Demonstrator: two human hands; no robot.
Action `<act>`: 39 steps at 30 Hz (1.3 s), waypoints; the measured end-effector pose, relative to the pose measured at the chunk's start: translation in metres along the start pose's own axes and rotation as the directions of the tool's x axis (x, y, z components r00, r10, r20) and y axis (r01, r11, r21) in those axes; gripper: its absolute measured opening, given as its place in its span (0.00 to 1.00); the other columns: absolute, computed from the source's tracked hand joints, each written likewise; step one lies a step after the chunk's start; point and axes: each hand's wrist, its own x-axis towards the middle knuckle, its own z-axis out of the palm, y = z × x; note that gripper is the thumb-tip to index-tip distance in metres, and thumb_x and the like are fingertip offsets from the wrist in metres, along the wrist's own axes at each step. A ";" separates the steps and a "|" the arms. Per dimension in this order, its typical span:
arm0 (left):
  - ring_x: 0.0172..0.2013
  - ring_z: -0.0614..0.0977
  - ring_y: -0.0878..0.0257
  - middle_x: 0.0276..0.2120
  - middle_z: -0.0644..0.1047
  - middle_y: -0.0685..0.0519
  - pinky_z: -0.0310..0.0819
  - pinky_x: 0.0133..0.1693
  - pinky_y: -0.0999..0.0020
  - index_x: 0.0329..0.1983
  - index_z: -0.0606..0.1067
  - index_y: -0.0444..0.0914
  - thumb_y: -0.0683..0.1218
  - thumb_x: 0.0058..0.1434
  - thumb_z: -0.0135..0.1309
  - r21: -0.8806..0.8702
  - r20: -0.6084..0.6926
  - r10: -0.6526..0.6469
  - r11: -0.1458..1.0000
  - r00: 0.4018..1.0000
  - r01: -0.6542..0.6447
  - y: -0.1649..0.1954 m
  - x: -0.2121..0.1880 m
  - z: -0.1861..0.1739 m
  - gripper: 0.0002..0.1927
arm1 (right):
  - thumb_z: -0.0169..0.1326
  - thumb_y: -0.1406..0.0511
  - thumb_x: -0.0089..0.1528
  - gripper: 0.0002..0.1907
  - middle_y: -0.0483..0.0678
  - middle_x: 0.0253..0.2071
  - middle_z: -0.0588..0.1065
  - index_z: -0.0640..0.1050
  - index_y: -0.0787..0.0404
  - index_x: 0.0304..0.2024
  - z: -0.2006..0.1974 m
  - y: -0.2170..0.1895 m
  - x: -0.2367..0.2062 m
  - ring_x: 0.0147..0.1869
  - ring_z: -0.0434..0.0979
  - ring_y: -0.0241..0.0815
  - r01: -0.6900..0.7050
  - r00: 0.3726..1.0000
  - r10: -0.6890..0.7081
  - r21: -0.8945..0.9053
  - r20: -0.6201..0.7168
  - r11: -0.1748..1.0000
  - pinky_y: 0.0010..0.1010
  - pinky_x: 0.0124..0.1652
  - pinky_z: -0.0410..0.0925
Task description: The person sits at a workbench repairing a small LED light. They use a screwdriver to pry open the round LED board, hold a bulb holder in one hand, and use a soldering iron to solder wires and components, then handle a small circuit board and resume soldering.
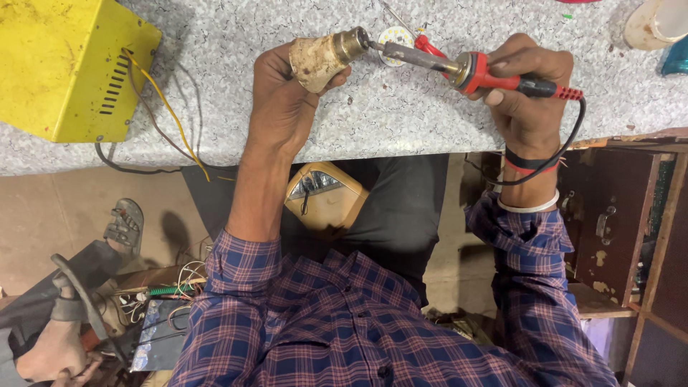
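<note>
Head view: left hand (287, 86) has its grip clamped on a dirty white bulb base with brass screw cap (326, 57), held above the speckled grey counter (373, 118), cap end turned toward the tool so the contact is reachable. Right hand (527, 93) grip closed round the red-handled soldering iron (473, 70), tip at the cap. Small round white LED board (396, 36) lies just behind. Yellow metal box (64, 64) sits far left, well apart.
</note>
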 end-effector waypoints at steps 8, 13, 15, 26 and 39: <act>0.45 0.86 0.57 0.45 0.83 0.43 0.85 0.52 0.60 0.48 0.80 0.26 0.31 0.67 0.57 -0.011 -0.021 -0.009 1.000 1.000 0.009 0.000 0.000 0.000 0.07 | 0.68 0.74 0.62 0.11 0.54 0.42 0.77 0.81 0.67 0.46 0.004 -0.001 -0.007 0.43 0.83 0.46 0.030 0.999 -0.033 -0.118 -0.027 0.993 0.31 0.46 0.79; 0.45 0.86 0.57 0.44 0.83 0.43 0.85 0.52 0.60 0.48 0.80 0.26 0.30 0.67 0.57 0.013 -0.018 -0.008 1.000 1.000 0.008 0.000 0.000 0.000 0.07 | 0.67 0.73 0.63 0.13 0.54 0.42 0.77 0.81 0.65 0.50 0.001 -0.002 -0.002 0.43 0.85 0.47 -0.031 0.999 0.032 0.018 -0.022 0.999 0.32 0.45 0.81; 0.45 0.86 0.57 0.44 0.83 0.43 0.85 0.52 0.61 0.48 0.80 0.26 0.30 0.67 0.57 0.026 -0.020 -0.008 1.000 1.000 0.009 0.000 0.000 0.001 0.08 | 0.66 0.73 0.64 0.12 0.54 0.41 0.77 0.82 0.65 0.50 0.000 -0.002 -0.001 0.43 0.85 0.47 -0.048 0.999 0.049 0.054 -0.015 0.997 0.32 0.45 0.81; 0.46 0.86 0.56 0.45 0.83 0.42 0.85 0.53 0.60 0.48 0.79 0.26 0.29 0.68 0.55 0.013 -0.025 -0.011 1.000 1.000 0.011 0.000 0.000 0.001 0.08 | 0.66 0.75 0.63 0.12 0.54 0.41 0.78 0.81 0.66 0.48 0.001 0.000 0.001 0.43 0.85 0.46 -0.002 1.000 0.002 -0.010 0.013 1.000 0.32 0.45 0.81; 0.46 0.86 0.54 0.45 0.83 0.41 0.85 0.53 0.59 0.50 0.78 0.25 0.32 0.68 0.58 -0.018 -0.031 -0.011 1.000 0.999 0.010 -0.002 0.000 -0.002 0.09 | 0.70 0.74 0.61 0.13 0.52 0.42 0.78 0.82 0.65 0.46 0.003 -0.001 -0.003 0.45 0.84 0.42 -0.001 1.000 0.000 -0.083 -0.023 0.997 0.29 0.49 0.80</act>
